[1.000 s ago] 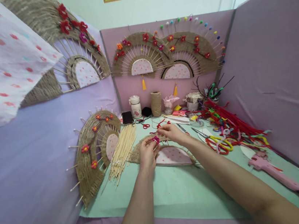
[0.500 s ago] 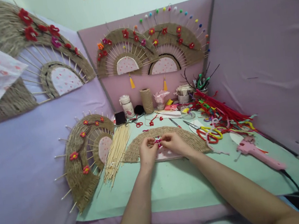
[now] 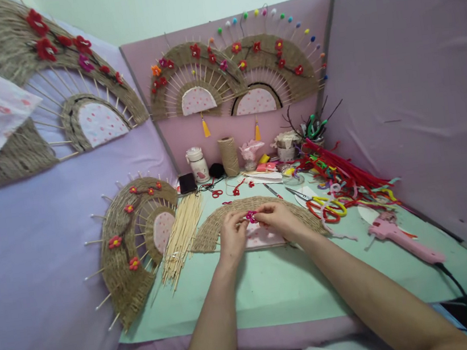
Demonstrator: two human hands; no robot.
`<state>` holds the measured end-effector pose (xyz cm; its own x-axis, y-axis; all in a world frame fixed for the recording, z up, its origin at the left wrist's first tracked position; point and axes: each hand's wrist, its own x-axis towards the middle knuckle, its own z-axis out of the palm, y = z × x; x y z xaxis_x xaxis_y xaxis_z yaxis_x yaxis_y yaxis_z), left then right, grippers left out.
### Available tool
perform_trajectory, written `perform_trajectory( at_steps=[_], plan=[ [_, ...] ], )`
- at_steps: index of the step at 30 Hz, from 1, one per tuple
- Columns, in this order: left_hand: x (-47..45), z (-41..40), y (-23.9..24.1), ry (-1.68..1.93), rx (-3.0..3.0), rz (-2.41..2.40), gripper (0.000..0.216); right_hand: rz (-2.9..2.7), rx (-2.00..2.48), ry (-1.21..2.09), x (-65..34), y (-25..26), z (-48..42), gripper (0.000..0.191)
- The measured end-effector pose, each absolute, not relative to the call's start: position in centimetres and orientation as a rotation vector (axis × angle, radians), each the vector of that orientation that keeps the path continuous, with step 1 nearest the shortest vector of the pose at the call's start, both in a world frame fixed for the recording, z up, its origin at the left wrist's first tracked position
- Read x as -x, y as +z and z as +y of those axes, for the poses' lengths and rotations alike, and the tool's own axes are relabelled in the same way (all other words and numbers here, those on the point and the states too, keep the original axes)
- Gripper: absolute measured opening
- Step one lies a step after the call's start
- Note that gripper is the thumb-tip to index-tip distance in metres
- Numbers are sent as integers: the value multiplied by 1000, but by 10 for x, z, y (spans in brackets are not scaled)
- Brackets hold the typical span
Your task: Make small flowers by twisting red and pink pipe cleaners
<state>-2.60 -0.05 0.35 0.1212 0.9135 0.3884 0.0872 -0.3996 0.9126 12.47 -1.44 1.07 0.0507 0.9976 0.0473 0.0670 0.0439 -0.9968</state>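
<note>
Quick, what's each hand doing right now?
Left hand: closed, pinching the small pink flower.
Right hand: closed, pinching the same flower from the other side, above the woven fan.

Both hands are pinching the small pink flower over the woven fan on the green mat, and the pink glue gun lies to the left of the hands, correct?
Not quite. In the head view the pink glue gun lies to the right of the hands, not the left. The rest holds: the left hand and right hand pinch the small pink flower over the woven fan on the green mat.

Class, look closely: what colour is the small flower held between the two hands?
The small flower is magenta pink, pinched between left hand and right hand; head view.
</note>
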Motion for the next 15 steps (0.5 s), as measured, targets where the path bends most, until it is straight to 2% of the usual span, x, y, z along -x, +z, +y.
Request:
perform_trajectory(
  at_steps=[9,15],
  plan=[
    [24,-6,10,1343,-1765,1012,20,-1083,1087,1362,-125,11,-14,23],
    [24,-10,13,1395,-1825,994,11,-1048,1090,1356,-124,12,-16,22]
  ],
)
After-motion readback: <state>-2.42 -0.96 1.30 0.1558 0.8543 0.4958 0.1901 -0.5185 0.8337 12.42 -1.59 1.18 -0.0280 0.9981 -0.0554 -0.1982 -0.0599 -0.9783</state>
